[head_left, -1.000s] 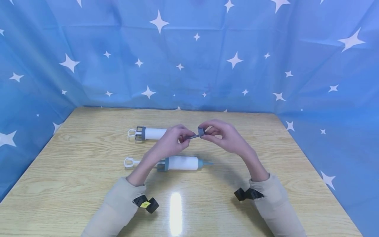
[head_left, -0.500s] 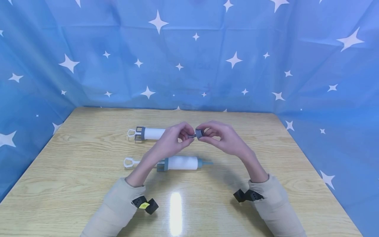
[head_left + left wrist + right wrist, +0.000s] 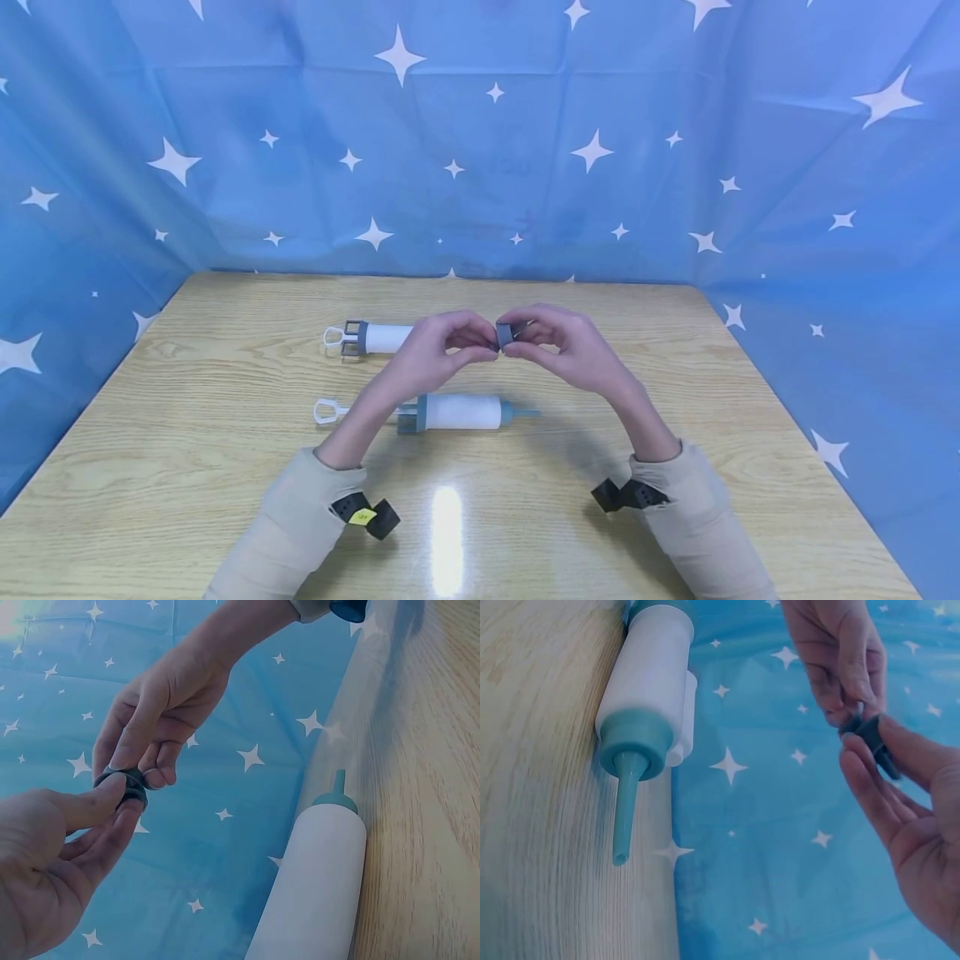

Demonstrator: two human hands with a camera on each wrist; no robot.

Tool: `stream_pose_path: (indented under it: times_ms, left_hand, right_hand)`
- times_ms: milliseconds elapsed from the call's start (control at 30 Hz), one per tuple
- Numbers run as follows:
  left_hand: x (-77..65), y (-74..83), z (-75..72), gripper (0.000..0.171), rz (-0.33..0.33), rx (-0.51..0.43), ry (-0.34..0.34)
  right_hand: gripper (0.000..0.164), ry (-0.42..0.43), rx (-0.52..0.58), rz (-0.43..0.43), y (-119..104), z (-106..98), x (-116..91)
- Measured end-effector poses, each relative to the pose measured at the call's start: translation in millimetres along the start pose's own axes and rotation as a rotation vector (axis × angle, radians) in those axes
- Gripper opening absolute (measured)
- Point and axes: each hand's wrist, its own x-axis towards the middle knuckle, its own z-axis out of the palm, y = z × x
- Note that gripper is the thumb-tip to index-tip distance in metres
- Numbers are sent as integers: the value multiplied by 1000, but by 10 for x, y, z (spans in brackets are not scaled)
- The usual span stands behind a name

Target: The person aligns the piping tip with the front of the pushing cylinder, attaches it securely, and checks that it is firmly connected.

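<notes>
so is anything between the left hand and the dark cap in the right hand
Only the small dark piece that the left hand pinches, right by the dark cap; nothing else visible stands between.

Front syringe (image 3: pixel 463 412) on table (image 3: pixel 187 433), rear syringe (image 3: pixel 386 338) behind it, held pieces (image 3: pixel 505 334) above, curtain (image 3: pixel 480 200) beyond

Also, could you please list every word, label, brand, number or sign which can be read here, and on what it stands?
No text is readable.
Yellow label on the left black strap: dark marks, too small to read.
Near white barrel and far white barrel: no lettering visible.
Dark grey parts: no lettering visible.
Blue cloth: white stars, no letters visible.
</notes>
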Motion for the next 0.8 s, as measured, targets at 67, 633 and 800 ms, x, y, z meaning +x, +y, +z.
stream_pose_path:
  times_ms: [67, 633, 800]
  left_hand:
    - [-1, -12, -4, 18, -1, -24, -4]
    - [-7, -3, -7, 13, 36, -101, 126]
    - [-11, 17, -2, 12, 26, -128, 169]
  right_hand:
    - [33, 2, 27, -4, -9, 7, 4]
    - [36, 48, 118, -66, -53, 78, -2]
    - [35, 65, 101, -104, -67, 102, -4]
